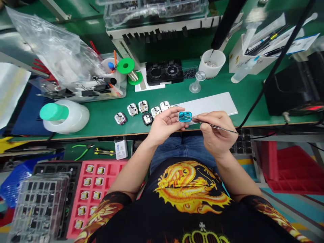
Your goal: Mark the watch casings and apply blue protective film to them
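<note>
Basically, the green bench (101, 115) is organised round a white pad (210, 104). Near-left of pad, yellow-edged parts (100, 170) are seated in a pink tray (110, 169), prob. to stay sorted. By pad, L hand (165, 124) and R hand (218, 132) are held close, prob. for fine control. Behind it, tiny bits (210, 63) are contained in a white cup (214, 71); to its left, open watch cases (132, 109) are laid out. Tweezers (213, 126) are pinched in R hand, tips at a blue-faced watch case (182, 115), gripped in L hand by pad's near-left edge.

Shiny metal is shown by the tweezers (214, 126) above the near edge of the smooth surface (101, 118).
</note>
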Action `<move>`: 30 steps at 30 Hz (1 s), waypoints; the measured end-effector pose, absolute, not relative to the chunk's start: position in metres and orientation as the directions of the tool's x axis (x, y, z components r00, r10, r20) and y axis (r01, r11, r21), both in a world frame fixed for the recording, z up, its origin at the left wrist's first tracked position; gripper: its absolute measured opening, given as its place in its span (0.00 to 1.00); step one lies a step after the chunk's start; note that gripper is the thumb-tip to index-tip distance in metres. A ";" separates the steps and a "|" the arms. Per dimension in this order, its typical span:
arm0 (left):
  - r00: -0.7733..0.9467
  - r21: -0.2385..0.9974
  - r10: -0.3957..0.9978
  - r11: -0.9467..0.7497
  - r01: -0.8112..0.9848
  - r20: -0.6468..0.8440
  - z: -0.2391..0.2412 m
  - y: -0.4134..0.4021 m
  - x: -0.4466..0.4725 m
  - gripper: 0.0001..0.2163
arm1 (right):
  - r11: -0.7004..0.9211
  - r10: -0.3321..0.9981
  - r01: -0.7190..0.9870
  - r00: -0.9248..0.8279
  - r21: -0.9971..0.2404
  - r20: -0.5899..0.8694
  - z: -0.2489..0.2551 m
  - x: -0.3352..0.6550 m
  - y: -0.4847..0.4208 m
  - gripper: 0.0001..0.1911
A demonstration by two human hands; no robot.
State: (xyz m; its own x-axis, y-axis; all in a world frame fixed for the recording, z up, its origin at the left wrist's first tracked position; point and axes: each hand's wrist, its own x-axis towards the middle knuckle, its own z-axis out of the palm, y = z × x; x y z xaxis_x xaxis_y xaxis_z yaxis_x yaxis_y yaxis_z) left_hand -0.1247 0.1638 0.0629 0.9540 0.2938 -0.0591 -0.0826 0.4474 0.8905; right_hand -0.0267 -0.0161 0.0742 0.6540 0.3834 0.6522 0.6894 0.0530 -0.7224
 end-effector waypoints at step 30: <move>0.968 0.885 0.235 0.465 -0.037 -0.083 0.064 0.168 -0.128 0.23 | 0.182 0.325 0.631 0.686 -0.755 0.651 0.059 -0.017 0.002 0.06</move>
